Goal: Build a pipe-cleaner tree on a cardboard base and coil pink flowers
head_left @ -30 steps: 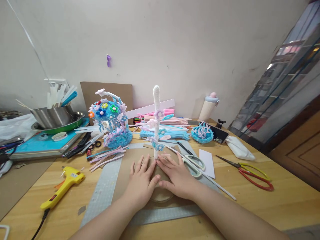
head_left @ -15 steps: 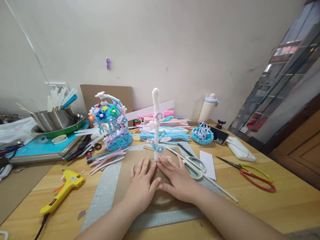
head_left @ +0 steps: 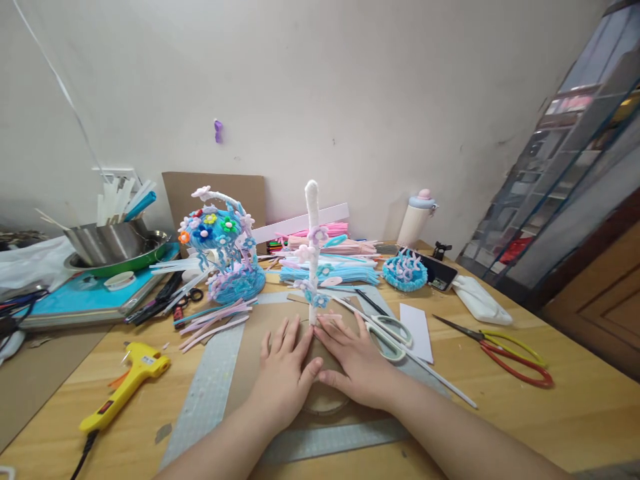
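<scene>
My left hand and my right hand lie flat with fingers spread on a round cardboard piece, mostly hidden beneath them. Between my index fingertips, a white fuzzy stem with pastel flowers stands upright, and both fingertips are at its foot. Under the disc is a brown cardboard sheet on a grey cutting mat. Pale green-handled scissors lie just right of my right hand, beside a thin white stick.
A yellow glue gun lies at left. Behind it are a metal bowl and a flower-covered blue craft. Pipe cleaners are piled at the back. Red-and-yellow scissors and a blue fuzzy basket are at right.
The whole view has shifted down very slightly. Both hands and the flowered stem keep the same places relative to the cardboard.
</scene>
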`<state>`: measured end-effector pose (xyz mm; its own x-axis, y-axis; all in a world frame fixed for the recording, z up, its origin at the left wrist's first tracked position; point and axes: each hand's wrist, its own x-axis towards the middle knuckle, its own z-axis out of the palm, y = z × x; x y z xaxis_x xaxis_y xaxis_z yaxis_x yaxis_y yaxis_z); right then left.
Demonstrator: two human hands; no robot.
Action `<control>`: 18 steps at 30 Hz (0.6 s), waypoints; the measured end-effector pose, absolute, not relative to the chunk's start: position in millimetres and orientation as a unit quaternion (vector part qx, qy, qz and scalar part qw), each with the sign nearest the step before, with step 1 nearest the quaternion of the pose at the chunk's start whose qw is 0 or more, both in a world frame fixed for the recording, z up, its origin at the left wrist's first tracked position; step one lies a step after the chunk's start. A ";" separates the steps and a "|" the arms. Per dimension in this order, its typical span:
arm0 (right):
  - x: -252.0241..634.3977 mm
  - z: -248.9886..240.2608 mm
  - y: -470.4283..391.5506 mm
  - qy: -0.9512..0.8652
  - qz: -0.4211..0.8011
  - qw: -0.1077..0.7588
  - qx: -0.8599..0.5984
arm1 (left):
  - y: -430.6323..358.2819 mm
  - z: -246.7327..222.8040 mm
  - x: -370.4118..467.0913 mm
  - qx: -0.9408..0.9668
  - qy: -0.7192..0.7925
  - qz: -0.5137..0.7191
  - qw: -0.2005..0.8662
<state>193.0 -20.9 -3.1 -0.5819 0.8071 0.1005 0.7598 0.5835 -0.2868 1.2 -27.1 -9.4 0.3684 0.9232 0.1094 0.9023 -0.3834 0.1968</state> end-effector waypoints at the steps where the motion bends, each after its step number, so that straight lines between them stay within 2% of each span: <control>1: 193.2 -3.2 -20.7 -0.883 0.107 0.111 -0.443 | -27.0 -9.6 1.3 0.825 0.553 0.100 0.051; 18: 193.5 -2.7 -21.6 -0.884 0.106 0.107 -0.444 | -27.0 -8.5 1.6 0.823 0.557 0.100 0.055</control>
